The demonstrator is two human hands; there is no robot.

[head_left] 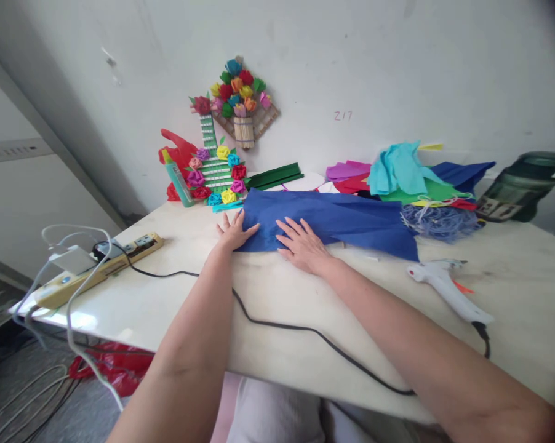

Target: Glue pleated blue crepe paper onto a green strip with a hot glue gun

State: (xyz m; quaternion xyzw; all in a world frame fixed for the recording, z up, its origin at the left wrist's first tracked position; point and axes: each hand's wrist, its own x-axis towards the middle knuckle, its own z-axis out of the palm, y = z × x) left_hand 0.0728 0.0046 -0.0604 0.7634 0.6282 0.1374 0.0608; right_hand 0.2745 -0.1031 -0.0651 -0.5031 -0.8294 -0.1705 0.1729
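A wide piece of dark blue crepe paper or cloth [351, 218] lies across the table, creased toward its right end. My left hand [234, 232] rests at its left edge with fingers spread. Flat on the blue sheet, left of its middle, is my right hand [303, 245], fingers stretched out. Neither hand grips anything. A white hot glue gun [448, 289] lies on its side to the right, its black cord running off below. Behind the sheet are folded dark green strips [275, 176].
A yellow power strip [99, 271] with plugs sits at the left; a black cable [277, 324] crosses the table. Flower crafts [217, 166] and a glue bottle [178, 178] stand by the wall. Coloured sheets [400, 172], blue shredded strands [439, 223] and a dark green bottle [520, 187] are at right.
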